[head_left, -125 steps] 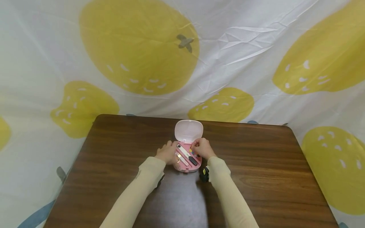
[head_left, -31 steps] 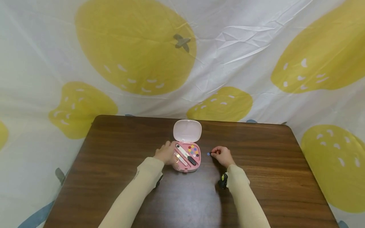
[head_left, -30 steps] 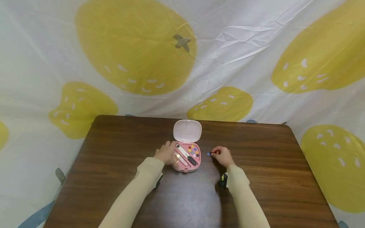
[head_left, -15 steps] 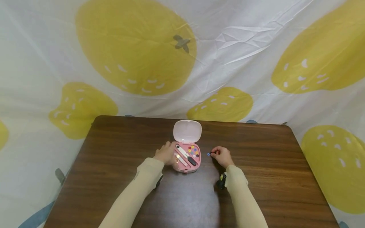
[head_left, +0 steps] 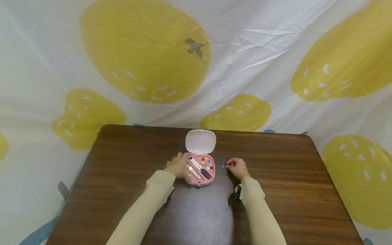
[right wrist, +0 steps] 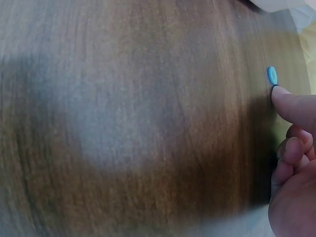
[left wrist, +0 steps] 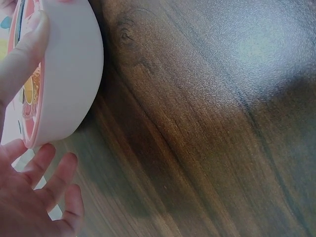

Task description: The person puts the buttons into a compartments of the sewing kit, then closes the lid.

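Head view: a small round blue button (head_left: 223,166) lies on the dark wooden tabletop (head_left: 275,190), moved out right of the open pink plastic sewing-kit case (head_left: 200,170); right hand (head_left: 237,167), fingers curled, touches it with a fingertip; left hand (head_left: 177,166) still grips the case.

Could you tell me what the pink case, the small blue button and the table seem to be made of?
The pink case looks like moulded plastic: smooth, rounded walls with a soft sheen, and a paler hinged lid. The blue button by the right hand is probably plastic too: a flat, evenly coloured disc. The table shows dark wood grain under a glossy finish; solid wood or laminate, I cannot tell.
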Tool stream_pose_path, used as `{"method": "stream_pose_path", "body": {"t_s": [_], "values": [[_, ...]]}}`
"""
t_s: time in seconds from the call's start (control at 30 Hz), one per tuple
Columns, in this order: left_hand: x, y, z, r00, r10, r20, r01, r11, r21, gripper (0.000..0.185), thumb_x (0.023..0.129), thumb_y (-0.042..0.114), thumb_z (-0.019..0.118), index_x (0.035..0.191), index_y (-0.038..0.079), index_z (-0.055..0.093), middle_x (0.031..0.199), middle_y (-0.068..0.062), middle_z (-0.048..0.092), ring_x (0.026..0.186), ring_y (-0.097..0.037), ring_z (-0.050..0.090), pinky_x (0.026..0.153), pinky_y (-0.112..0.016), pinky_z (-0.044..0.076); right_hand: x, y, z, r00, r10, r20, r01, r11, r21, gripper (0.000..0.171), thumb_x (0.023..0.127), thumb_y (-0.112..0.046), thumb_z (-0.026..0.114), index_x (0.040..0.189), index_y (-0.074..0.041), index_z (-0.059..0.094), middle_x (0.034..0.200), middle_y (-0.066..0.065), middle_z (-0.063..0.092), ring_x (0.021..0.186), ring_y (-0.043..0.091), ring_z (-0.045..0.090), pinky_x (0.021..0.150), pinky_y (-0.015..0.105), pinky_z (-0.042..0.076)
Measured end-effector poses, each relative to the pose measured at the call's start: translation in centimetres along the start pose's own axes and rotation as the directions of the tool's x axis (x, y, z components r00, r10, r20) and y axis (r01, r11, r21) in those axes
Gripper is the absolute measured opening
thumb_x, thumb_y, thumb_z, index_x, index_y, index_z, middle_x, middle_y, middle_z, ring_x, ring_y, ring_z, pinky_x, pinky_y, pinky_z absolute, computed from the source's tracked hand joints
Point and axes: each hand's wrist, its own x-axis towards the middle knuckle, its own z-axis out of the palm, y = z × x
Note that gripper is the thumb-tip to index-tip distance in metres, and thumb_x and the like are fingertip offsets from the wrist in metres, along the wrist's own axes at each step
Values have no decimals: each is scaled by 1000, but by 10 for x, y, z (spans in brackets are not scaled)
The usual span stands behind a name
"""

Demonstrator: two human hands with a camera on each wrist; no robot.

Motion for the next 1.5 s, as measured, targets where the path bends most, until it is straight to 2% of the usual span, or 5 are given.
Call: {"method": "stream_pose_path", "body": {"t_s": [0.4,0.9,1.27,1.5], "values": [[0,1,0,1000,-9,6,9,1000,0,109,44,33,90,136,17,33,125,-13,40,114,-30,42,92,-52,34,1,1,0,1000,14,2,-14,1000,-4,9,75,-4,69,73,2,63,53,-5,40,50,9,37,49,23,30],[-2,2,-1,1000,-4,-9,4,1000,5,110,42,32,90,136,17,35,124,-14,42,114,-32,43,90,-53,35,-1,3,-1,1000,17,26,-19,997,69,9,76,-1,67,70,2,60,52,-6,40,49,8,36,47,21,29],[-2,4,-2,1000,4,-4,-4,1000,12,109,43,34,90,135,17,35,122,-13,43,112,-31,44,89,-52,35,-3,1,-3,999,31,-21,-28,993,116,8,77,-1,66,73,6,62,52,-5,41,48,7,36,47,20,30],[-3,4,-3,1000,0,8,-1,999,32,108,45,33,90,135,16,34,123,-13,42,113,-30,43,90,-51,35,-4,1,-4,999,-6,-53,14,989,144,10,77,-1,66,74,7,62,53,-6,42,48,5,37,47,20,30]]}}
